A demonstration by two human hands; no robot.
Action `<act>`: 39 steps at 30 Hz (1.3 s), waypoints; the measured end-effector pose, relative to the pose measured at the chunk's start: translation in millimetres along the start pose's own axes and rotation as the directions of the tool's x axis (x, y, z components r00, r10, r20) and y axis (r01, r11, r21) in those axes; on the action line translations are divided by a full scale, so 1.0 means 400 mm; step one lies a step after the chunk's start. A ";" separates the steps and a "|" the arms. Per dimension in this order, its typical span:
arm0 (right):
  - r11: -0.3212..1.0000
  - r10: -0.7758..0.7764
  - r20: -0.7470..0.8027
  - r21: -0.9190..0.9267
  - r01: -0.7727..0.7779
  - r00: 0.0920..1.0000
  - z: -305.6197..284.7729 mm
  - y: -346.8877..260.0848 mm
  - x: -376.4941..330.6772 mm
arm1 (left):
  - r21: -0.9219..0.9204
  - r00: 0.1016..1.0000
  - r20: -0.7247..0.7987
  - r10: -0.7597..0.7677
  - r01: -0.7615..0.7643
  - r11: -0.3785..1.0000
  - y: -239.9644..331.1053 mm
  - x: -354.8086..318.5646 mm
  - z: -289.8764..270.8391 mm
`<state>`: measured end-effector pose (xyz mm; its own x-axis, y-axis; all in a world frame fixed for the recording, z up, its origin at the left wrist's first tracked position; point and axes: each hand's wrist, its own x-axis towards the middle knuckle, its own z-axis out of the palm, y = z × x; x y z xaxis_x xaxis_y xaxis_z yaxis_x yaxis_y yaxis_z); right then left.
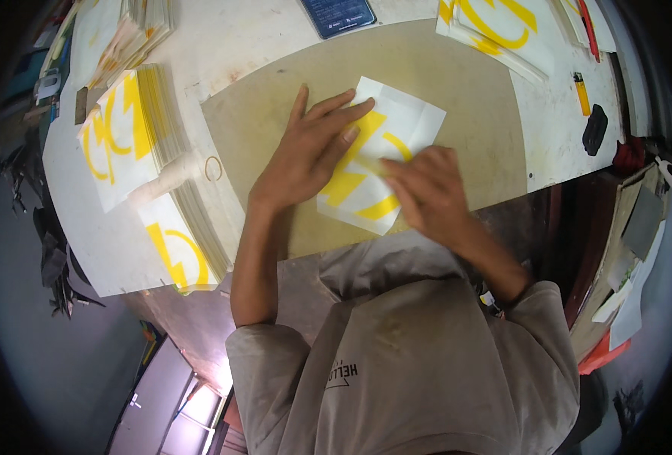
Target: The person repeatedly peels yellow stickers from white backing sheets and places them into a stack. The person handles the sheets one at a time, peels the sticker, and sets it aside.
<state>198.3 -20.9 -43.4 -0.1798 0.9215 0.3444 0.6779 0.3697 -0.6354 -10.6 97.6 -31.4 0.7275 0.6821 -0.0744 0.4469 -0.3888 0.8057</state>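
A white sheet of folded paper (417, 115) with bold yellow print lies at a slant on the tan board (275, 95) in front of me. My left hand (309, 152) rests on its left side, fingers stretched and spread. My right hand (430, 189) is over the paper's right side, slightly blurred, with the fingers bent and pressed together. A pale yellowish streak shows at its fingertips, but I cannot make out whether it is a held thing or part of the print.
Stacks of similar printed paper (120, 133) (180, 246) stand at left, with more (127, 34) at far left and another pile (495, 30) at far right. A phone (338, 15) lies at the back. A yellow lighter (581, 94), black object (595, 130) and red pen-like item (587, 30) lie right.
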 end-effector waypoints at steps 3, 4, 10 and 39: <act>0.994 -0.103 0.089 0.039 0.100 0.991 0.062 -0.056 0.008 | -0.067 1.000 0.022 0.017 -0.015 0.998 -0.002 0.008 -0.009; 0.985 -0.162 0.115 0.084 0.153 0.980 0.073 -0.065 0.012 | -0.046 0.999 0.026 0.019 -0.018 0.999 -0.004 0.006 -0.012; 1.000 -0.002 0.065 0.006 0.002 0.998 -0.029 -0.009 -0.041 | 0.084 0.998 0.029 0.060 -0.062 0.995 -0.006 -0.002 -0.002; 0.977 0.094 -0.020 -0.188 -0.096 0.995 -0.137 0.060 -0.136 | 0.462 0.992 -0.094 -0.078 0.113 0.880 0.091 -0.148 0.106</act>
<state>263.3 -68.6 -39.6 -0.1009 0.9497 0.2965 0.8138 0.2502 -0.5246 -15.2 17.0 -22.7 0.6378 0.7658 -0.0816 0.7161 -0.5507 0.4290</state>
